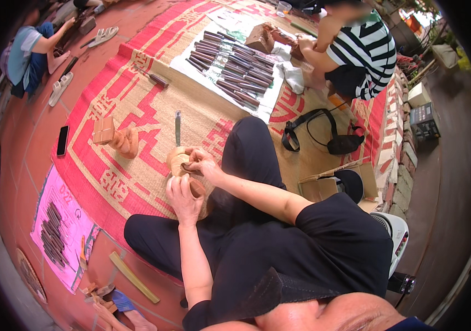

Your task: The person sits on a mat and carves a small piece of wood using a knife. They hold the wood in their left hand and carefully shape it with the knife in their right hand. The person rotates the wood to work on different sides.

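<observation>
Between my bent legs stands a pale carved wooden piece (177, 158) with a rounded top. My left hand (184, 197) wraps its lower part, next to a browner wooden end (196, 188). On its near right side my right hand (202, 165) presses, fingers pinched round a small dark brown bit too small to name. Just beyond the piece, a narrow flat-bladed tool (178, 128) lies on the mat. To the left is another carved wooden piece (119, 138), reddish, with a square block at one end.
A red and straw mat (152, 132) lies under me. Many dark-handled tools (235, 66) cover a white sheet ahead; more lie on a pink sheet (64, 187). A phone (62, 140), black strap bag (346, 144) and cardboard box (315, 189) lie around. Two people (362, 52) crouch farther off.
</observation>
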{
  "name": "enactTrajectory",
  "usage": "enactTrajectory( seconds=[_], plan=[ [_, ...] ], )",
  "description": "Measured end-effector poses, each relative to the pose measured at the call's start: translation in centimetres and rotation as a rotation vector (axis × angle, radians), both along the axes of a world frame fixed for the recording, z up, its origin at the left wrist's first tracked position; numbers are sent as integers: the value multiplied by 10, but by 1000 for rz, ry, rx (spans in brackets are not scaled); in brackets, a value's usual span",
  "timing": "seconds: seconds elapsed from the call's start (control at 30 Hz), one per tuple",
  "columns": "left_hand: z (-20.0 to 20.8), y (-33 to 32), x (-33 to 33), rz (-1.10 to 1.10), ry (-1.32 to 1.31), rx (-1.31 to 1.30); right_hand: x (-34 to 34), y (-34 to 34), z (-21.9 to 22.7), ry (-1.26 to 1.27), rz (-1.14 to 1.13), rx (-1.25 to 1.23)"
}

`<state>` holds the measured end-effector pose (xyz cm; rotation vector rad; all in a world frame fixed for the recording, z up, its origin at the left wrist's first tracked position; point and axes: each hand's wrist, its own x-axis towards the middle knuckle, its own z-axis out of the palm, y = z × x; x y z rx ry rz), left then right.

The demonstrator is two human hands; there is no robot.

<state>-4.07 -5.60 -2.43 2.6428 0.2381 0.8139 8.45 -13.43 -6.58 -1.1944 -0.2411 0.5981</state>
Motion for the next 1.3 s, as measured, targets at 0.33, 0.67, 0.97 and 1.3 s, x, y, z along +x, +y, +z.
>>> enactTrajectory(
  seconds=[0.33,0.67,0.97,1.3],
  plan=[
    [16,7,2,121,-36,-133,31,16,-40,127,-93,17],
    [30,18,-21,434,-56,-693,22,16,1,308,81,-103],
    [21,24,-21,397,30,-525,22,18,2,183,52,-65],
    [13,17,-13,360,-44,-493,29,43,-7,-823,-134,-523]
  ],
)
